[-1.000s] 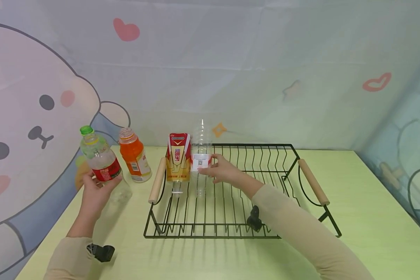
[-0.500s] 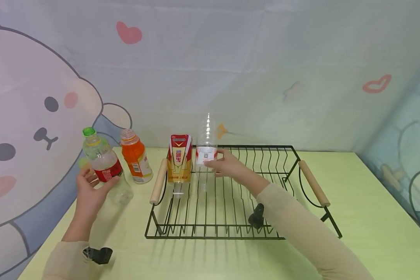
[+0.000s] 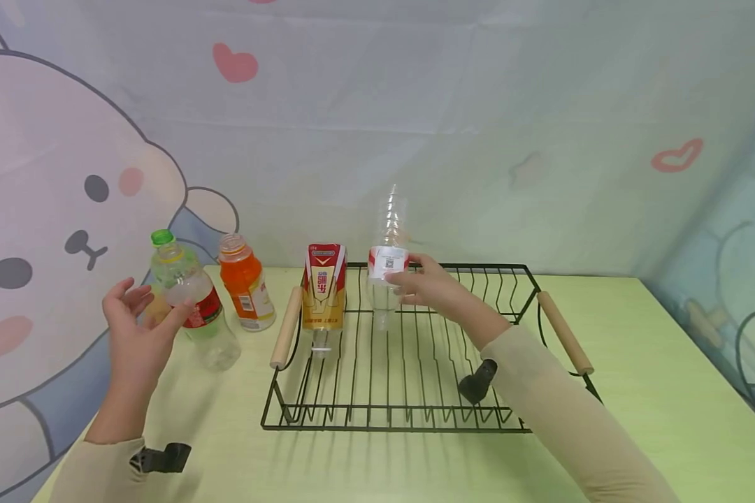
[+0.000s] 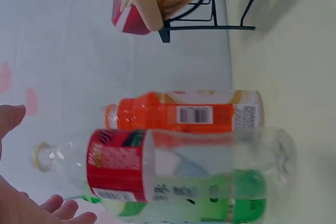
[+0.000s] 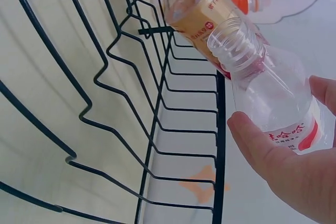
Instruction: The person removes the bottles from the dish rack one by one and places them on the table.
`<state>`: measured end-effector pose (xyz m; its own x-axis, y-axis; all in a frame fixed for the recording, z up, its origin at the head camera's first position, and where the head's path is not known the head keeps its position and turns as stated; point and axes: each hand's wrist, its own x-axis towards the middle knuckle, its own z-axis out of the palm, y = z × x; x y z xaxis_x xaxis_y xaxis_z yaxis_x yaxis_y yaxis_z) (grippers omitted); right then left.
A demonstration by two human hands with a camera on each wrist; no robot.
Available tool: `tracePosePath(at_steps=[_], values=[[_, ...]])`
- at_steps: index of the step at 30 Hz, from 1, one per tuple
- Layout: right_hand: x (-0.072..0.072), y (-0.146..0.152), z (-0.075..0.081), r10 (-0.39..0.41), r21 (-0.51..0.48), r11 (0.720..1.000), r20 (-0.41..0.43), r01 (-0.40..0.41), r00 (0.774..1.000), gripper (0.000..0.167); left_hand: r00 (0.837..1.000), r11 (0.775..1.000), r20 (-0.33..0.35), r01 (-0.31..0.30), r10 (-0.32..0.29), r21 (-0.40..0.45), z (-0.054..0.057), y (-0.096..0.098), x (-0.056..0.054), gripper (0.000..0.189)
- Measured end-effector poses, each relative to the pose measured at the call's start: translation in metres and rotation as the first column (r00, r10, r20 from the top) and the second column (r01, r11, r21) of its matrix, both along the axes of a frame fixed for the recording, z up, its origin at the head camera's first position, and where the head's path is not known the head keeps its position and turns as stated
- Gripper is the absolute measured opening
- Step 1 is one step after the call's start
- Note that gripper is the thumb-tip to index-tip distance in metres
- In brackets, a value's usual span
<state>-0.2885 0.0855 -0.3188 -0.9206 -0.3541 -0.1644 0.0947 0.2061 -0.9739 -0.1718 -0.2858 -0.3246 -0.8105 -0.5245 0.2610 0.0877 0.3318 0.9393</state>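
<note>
A clear plastic bottle with a white and red label (image 3: 388,262) is upside down over the black wire rack (image 3: 390,427). My right hand (image 3: 437,290) grips it round the label, and its uncapped neck (image 5: 239,45) points down toward the wires. On the table left of the rack stands a clear bottle with a red label (image 4: 115,158), upright and uncapped. My left hand (image 3: 137,339) is beside it, fingers spread, apart from it in the left wrist view. An upside-down bottle with a red and gold label (image 3: 324,286) stands in the rack's left end.
An orange bottle (image 3: 242,272) stands upright left of the rack. A green bottle (image 3: 163,239) is partly hidden behind the red-labelled one. Wooden handles (image 3: 565,332) top both rack ends. A printed cloth (image 3: 415,84) hangs behind the table.
My left hand has let go of the red-labelled bottle and moved left from it. My right hand has lifted the clear bottle and carried it right, away from the gold-labelled bottle.
</note>
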Motion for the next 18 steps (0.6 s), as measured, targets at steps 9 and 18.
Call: tracePosePath(at_steps=[9, 18], values=[[0.002, 0.013, 0.017, -0.016, -0.046, 0.999, -0.016, 0.016, 1.000, 0.079, 0.988, 0.996, -0.152, -0.010, -0.004, -0.091, 0.021, 0.028, 0.008, 0.071], [0.008, 0.028, 0.036, -0.011, -0.035, 0.999, -0.062, 0.009, 0.998, 0.080, 0.972, 0.970, -0.195, 0.087, -0.134, -0.228, 0.038, 0.055, 0.014, 0.070]])
